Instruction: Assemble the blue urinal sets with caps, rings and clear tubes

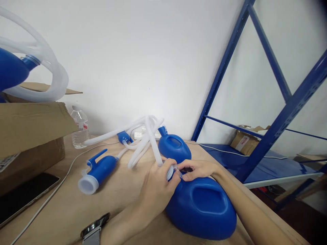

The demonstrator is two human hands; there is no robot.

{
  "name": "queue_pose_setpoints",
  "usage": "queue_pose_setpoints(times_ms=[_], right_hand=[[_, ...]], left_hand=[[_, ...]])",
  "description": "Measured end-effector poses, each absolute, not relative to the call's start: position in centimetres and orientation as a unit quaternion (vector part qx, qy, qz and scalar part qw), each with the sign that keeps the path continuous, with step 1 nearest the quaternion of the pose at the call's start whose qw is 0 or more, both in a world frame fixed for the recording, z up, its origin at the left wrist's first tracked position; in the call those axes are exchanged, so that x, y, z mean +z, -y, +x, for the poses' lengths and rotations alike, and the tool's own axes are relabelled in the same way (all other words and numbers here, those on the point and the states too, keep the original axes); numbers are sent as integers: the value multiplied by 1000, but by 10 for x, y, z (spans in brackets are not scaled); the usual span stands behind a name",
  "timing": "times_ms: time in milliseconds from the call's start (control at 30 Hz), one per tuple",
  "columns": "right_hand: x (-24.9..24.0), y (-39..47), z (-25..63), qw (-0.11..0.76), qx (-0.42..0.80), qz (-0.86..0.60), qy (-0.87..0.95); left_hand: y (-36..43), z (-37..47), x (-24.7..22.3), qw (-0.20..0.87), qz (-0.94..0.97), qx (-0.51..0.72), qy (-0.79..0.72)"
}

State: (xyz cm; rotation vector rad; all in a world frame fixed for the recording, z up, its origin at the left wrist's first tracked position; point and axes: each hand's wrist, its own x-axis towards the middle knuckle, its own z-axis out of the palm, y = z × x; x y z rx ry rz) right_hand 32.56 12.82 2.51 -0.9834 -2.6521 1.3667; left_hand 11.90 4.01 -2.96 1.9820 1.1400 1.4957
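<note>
A large blue plastic urinal bottle with a moulded handle lies on its side on the table in front of me. My left hand is closed around the whitish cap at its mouth. From the other side, my right hand pinches at the bottle's neck, by a clear strip; its fingertips are partly hidden. A white corrugated hose runs up from near the left fingers. Just behind the hands stands a second blue urinal bottle.
To the left lies a blue handled urinal funnel with a translucent lid. Behind it are a smaller blue piece, a water bottle and a power strip. A cardboard box, phone and white cable occupy the left; a blue shelf rack stands right.
</note>
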Motion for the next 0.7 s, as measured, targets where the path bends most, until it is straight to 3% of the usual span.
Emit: queue_pose_setpoints(times_ms=[200, 367, 567, 700], right_hand=[[28, -124, 318, 0, 484, -270, 832], [30, -122, 319, 1, 453, -330, 828], [35, -115, 315, 8, 465, -368, 805], [38, -112, 313, 19, 476, -394, 786]], left_hand=[[-41, 118, -30, 217, 711, 532, -404], [-42, 118, -29, 196, 719, 517, -420], [-40, 97, -13, 67, 781, 406, -469], [-24, 92, -3, -78, 807, 339, -476]])
